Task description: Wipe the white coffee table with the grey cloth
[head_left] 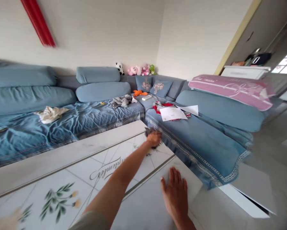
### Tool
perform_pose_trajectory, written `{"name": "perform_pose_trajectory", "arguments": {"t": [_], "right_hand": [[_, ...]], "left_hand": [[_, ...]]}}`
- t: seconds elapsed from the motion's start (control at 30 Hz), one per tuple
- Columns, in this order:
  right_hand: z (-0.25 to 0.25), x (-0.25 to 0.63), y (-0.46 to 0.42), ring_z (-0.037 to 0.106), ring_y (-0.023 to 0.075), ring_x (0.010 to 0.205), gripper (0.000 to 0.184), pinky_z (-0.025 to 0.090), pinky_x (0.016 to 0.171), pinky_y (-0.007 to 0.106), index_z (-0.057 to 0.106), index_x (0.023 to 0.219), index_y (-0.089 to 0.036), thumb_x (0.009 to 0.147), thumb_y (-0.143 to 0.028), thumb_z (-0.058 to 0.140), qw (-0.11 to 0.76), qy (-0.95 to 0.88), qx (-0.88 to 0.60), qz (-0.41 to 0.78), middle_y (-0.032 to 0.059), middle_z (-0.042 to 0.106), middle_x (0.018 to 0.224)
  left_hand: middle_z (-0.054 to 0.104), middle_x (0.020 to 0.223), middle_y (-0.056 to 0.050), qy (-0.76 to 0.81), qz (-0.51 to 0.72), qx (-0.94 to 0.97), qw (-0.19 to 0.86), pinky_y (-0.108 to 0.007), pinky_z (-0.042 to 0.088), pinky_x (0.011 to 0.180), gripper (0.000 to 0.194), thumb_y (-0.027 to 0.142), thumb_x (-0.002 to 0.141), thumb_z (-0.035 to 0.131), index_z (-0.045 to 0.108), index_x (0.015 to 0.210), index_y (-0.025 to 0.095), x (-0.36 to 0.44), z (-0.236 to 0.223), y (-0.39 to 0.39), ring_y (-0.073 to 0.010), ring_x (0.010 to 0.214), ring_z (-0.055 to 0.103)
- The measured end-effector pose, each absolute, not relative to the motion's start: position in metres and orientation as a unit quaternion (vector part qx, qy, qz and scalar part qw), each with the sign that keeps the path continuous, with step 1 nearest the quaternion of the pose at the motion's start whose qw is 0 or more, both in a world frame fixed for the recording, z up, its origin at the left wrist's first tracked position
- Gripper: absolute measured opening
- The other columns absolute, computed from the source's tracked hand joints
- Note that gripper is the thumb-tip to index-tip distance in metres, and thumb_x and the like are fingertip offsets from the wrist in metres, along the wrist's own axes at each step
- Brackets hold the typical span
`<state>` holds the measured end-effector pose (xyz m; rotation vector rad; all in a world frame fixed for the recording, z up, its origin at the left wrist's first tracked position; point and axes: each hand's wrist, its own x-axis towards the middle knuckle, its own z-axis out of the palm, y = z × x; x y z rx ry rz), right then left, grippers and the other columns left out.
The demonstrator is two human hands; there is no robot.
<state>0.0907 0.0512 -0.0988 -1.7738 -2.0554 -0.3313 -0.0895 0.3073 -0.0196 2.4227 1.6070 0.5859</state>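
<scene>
My left hand (154,138) reaches across the table to its far right corner. Its fingers are closed on a dark grey cloth (151,130), pressed against the tabletop and partly hidden by the hand. Palm down, my right hand (175,193) lies flat near the table's right edge, fingers stretched out and holding nothing. Under both hands is the white table (143,209), with a patterned strip (86,169) along its middle showing script lettering, leaves and yellow flowers.
A blue-covered corner sofa (205,147) borders the table's far and right sides. On it lie a white cloth (51,114), grey clothing (121,101), paper sheets (173,113) and an orange toy (139,93). White panels (251,195) lie on the floor at right.
</scene>
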Motion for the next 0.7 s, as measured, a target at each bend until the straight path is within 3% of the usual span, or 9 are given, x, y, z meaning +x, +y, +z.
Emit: {"name": "perform_pose_trajectory", "arguments": {"t": [0.13, 0.27, 0.47, 0.57, 0.7], "right_hand": [[-0.088, 0.085, 0.056, 0.042, 0.0382, 0.163, 0.073, 0.032, 0.132, 0.063, 0.049, 0.168, 0.000, 0.113, -0.044, 0.031, 0.107, -0.730, -0.666, -0.113, 0.0211, 0.043, 0.177], [-0.070, 0.079, 0.054, 0.041, 0.0344, 0.165, 0.066, 0.033, 0.133, 0.058, 0.050, 0.169, -0.004, 0.116, -0.041, 0.037, 0.061, -0.724, -0.680, -0.101, 0.0206, 0.044, 0.176], [-0.063, 0.078, 0.051, 0.037, 0.0346, 0.166, 0.068, 0.027, 0.137, 0.058, 0.043, 0.173, -0.003, 0.116, -0.040, 0.039, 0.095, -0.725, -0.679, -0.063, 0.0195, 0.037, 0.181], [-0.070, 0.079, 0.052, 0.033, 0.0347, 0.168, 0.069, 0.024, 0.138, 0.058, 0.040, 0.173, -0.001, 0.117, -0.040, 0.034, 0.113, -0.726, -0.677, -0.048, 0.0179, 0.034, 0.182], [-0.082, 0.082, 0.053, 0.033, 0.0361, 0.166, 0.072, 0.023, 0.137, 0.061, 0.041, 0.172, 0.001, 0.117, -0.042, 0.027, 0.154, -0.731, -0.662, -0.063, 0.0196, 0.037, 0.181]], "left_hand": [[0.069, 0.162, -0.007, 0.476, 0.211, 0.844, 0.127, -0.039, 0.042, 0.135, 0.047, 0.026, 0.100, 0.063, 0.079, 0.144, 0.023, -0.031, -0.019, 0.217, -0.0252, 0.155, 0.060], [0.067, 0.164, -0.010, 0.482, 0.227, 0.835, 0.136, -0.048, 0.043, 0.137, 0.054, 0.025, 0.101, 0.057, 0.075, 0.151, 0.020, -0.051, -0.021, 0.134, -0.0288, 0.157, 0.058], [0.060, 0.171, -0.007, 0.546, 0.225, 0.798, 0.124, -0.054, 0.040, 0.139, 0.063, 0.018, 0.095, 0.055, 0.074, 0.155, 0.024, -0.226, -0.035, -0.042, -0.0311, 0.162, 0.053], [0.058, 0.172, 0.002, 0.633, 0.202, 0.744, 0.072, -0.052, 0.045, 0.135, 0.063, 0.021, 0.097, 0.054, 0.073, 0.156, 0.037, -0.345, -0.043, -0.171, -0.0304, 0.161, 0.055], [0.063, 0.166, 0.012, 0.764, 0.223, 0.606, -0.006, -0.051, 0.055, 0.126, 0.058, 0.040, 0.097, 0.061, 0.072, 0.152, 0.053, -0.484, -0.061, -0.326, -0.0321, 0.154, 0.063]]}}
